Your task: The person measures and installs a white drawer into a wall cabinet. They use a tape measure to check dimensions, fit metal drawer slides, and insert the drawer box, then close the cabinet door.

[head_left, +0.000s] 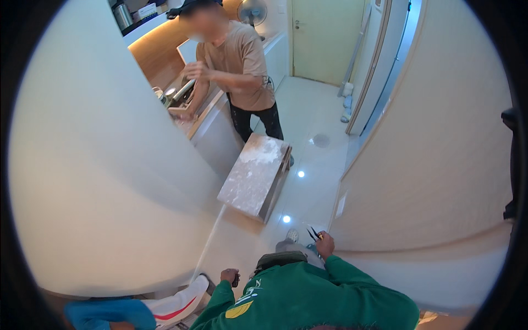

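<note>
My right hand (325, 245) is closed round a small tool with two thin dark prongs (313, 233); the prongs stand slightly apart and point away from me. I cannot make out what kind of tool it is. My left hand (227, 276), lower and to the left, has its fingers curled round a small dark object (236, 280) that is mostly hidden. Ahead of both hands stands a low wooden step bench (247, 181), its top smeared with white; neither hand touches it.
Beyond the bench, a co-worker in a brown T-shirt (236, 60) leans at a counter (193, 129) with containers and tools (170, 93). Pale walls rise on both sides. At lower left is a person's blue sleeve (110, 313) and a white trouser leg (176, 302). A door (324, 41) closes the far end.
</note>
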The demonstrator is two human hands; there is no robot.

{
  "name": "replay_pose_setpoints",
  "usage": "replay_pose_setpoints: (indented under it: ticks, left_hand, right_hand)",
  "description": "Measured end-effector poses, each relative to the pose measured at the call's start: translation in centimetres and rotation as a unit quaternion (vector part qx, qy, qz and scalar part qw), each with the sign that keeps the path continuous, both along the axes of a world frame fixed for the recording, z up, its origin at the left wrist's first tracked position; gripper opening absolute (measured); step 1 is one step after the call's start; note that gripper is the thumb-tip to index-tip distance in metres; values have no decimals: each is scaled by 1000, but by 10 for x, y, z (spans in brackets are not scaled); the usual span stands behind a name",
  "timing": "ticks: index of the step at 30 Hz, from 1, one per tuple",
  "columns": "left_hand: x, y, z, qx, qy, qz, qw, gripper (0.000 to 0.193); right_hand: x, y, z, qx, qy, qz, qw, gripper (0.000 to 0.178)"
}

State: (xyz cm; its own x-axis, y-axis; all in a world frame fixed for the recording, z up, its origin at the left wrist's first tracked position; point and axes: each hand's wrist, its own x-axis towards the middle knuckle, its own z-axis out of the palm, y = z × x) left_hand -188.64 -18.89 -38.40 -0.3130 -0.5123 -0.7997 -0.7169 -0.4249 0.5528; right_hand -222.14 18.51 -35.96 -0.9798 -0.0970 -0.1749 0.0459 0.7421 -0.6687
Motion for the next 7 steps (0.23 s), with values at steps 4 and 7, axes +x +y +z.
replay_pose_setpoints:
  ticks: [4,7]
  left_hand:
    - [-149,-17,-1,-202,58,-313,926,22]
    - [-243,-10,11,-98,-49,-223,969,28]
  right_hand:
    - [-99,-13,16,-16,72,15,997,28]
    - [-168,-18,24,-16,12,-2,1000,35]
